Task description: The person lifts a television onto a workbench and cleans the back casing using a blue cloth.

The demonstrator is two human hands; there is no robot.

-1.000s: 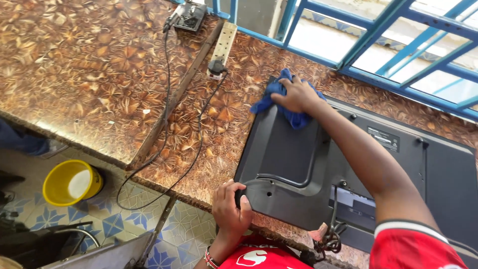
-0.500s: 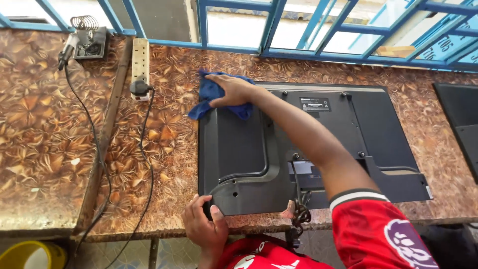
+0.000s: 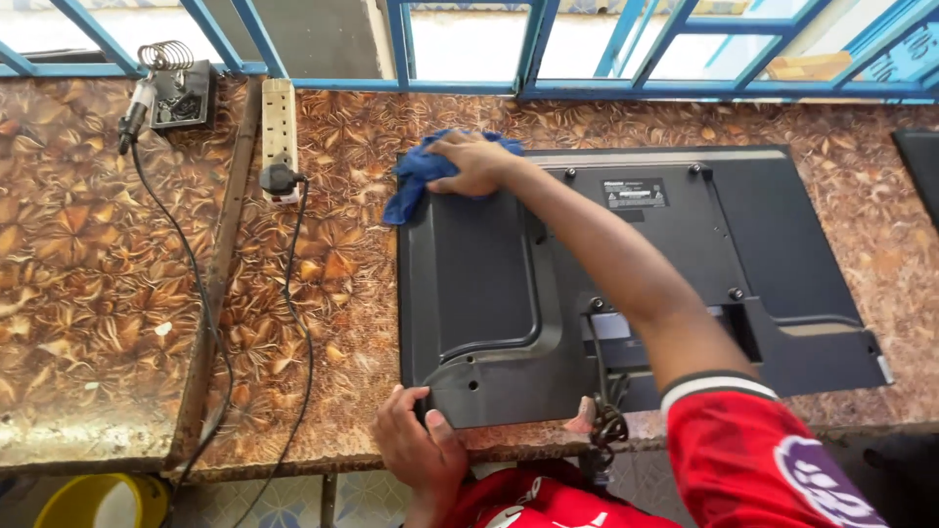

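A black flat-screen television [image 3: 685,254] lies face down on a brown patterned counter [image 3: 333,293], its back panel up. My right hand [image 3: 474,161] presses a blue cloth [image 3: 416,181] against the panel's far left corner, arm stretched across the set. My left hand [image 3: 416,440] grips the near left corner of the television at the counter's front edge. A black cable bundle [image 3: 604,425] hangs from the middle of the near edge.
A white power strip [image 3: 279,122] with a black plug lies left of the television. A soldering iron and its stand [image 3: 166,83] sit at the far left, cords trailing off the counter. A yellow bucket [image 3: 93,501] stands on the floor. Blue window bars [image 3: 528,44] run behind.
The view has swung to look squarely at the television. My right hand and the cloth stay at the far left corner; my left hand keeps its hold on the near corner.
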